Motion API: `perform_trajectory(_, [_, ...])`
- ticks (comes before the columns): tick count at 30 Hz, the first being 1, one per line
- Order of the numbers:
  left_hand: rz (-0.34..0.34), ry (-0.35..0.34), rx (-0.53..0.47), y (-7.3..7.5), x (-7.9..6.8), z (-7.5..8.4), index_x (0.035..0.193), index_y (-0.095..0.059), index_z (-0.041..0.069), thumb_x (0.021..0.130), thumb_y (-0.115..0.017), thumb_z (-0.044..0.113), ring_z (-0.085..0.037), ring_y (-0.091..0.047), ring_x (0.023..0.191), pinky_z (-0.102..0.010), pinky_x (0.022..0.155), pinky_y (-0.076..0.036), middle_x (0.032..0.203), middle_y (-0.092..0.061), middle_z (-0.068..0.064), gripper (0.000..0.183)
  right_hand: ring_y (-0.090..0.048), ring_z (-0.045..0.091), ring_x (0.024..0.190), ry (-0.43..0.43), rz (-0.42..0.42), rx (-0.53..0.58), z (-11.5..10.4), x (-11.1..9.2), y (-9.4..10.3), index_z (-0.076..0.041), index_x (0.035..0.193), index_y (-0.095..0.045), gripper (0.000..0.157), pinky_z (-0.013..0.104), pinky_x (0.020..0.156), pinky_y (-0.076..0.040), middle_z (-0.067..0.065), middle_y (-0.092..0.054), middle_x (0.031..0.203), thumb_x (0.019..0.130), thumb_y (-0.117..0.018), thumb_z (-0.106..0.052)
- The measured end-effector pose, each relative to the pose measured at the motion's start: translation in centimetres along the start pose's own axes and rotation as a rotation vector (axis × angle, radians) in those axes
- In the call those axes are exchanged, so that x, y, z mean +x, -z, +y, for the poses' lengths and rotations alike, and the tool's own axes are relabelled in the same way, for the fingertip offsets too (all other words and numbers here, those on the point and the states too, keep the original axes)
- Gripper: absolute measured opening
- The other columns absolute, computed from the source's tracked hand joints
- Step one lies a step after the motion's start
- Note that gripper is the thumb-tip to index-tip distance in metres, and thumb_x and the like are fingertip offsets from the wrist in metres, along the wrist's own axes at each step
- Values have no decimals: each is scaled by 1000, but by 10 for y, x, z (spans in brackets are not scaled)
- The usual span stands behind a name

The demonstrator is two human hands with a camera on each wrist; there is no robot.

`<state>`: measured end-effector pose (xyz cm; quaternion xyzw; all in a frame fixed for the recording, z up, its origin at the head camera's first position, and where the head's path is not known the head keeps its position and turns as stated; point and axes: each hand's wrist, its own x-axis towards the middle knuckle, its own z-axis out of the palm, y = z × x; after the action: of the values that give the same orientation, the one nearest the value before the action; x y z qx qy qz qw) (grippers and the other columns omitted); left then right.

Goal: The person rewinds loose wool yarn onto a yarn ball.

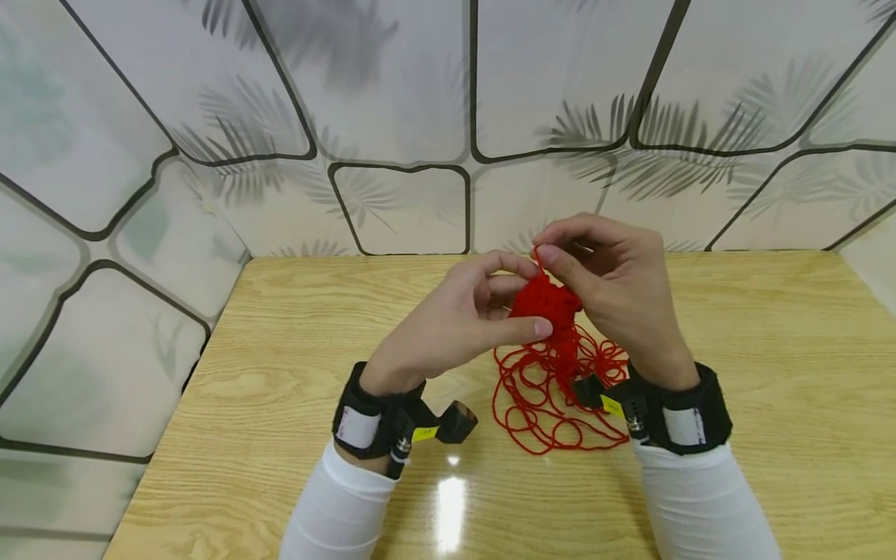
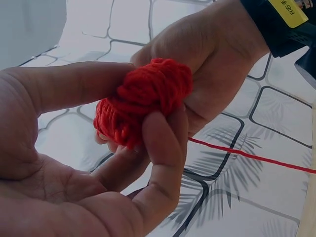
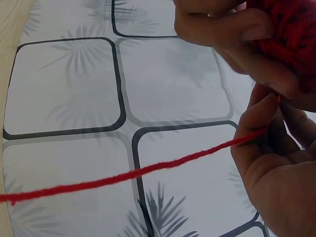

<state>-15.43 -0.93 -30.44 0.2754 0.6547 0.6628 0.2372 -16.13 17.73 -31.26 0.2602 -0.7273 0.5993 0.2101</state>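
Note:
A small ball of red yarn (image 1: 542,302) is held up over the table, gripped between the thumb and fingers of my left hand (image 1: 472,311). In the left wrist view the wound yarn ball (image 2: 148,98) shows its wrapped strands, with the left fingers around it. My right hand (image 1: 616,276) is at the ball's upper right and pinches a yarn strand (image 1: 540,260) between thumb and forefinger. From that pinch a red strand (image 3: 148,169) runs off to the left in the right wrist view. Below the hands, loose loops of red yarn (image 1: 546,420) lie on the table.
The wood-grain table (image 1: 280,350) spreads under both arms. Behind it stands a pale wall covering (image 1: 399,210) with dark lines and leaf prints. Each wrist bears a black strap with a small camera (image 1: 458,422), and the loops lie close to the right one.

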Motion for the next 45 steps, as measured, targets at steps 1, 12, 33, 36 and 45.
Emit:
perform_trajectory(1, [-9, -25, -28, 0, 0, 0, 121, -45, 8, 83, -66, 14, -23, -62, 93, -38, 83, -48, 108, -63, -8, 44, -56, 24, 79, -2, 1, -7, 1, 0, 1, -6, 96, -68, 16, 29, 67, -51, 11, -63, 86, 82, -63, 0])
perform_trajectory(12, [28, -202, -134, 5, 0, 3, 127, -49, 3, 89, -57, 5, -28, -55, 108, -43, 89, -45, 124, -52, -13, 39, -57, 24, 83, -103, -32, -16, 12, 2, 2, -3, 100, -66, 16, 29, 72, -51, 12, -63, 93, 85, -62, -5])
perform_trajectory(33, [315, -385, -233, 8, 7, -1, 126, -50, 0, 90, -55, 7, -29, -53, 111, -43, 94, -41, 121, -55, -16, 37, -62, 17, 84, -18, -171, -74, 9, 0, -9, -9, 102, -69, 21, 34, 76, -51, 0, -66, 92, 82, -64, -5])
perform_trajectory(36, [301, -354, -257, 9, 5, 1, 125, -50, -1, 91, -54, 9, -30, -54, 110, -43, 93, -42, 120, -55, -17, 36, -62, 16, 83, -15, -155, -89, 9, 0, -9, -8, 101, -69, 19, 33, 76, -51, 1, -66, 91, 83, -64, -5])
perform_trajectory(45, [164, -264, -287, 10, -2, 7, 124, -48, -5, 92, -51, 7, -34, -56, 105, -45, 87, -45, 120, -50, -22, 34, -57, 20, 74, -48, 70, -128, 8, 1, 4, -5, 100, -68, 17, 26, 67, -48, 8, -65, 90, 85, -62, -9])
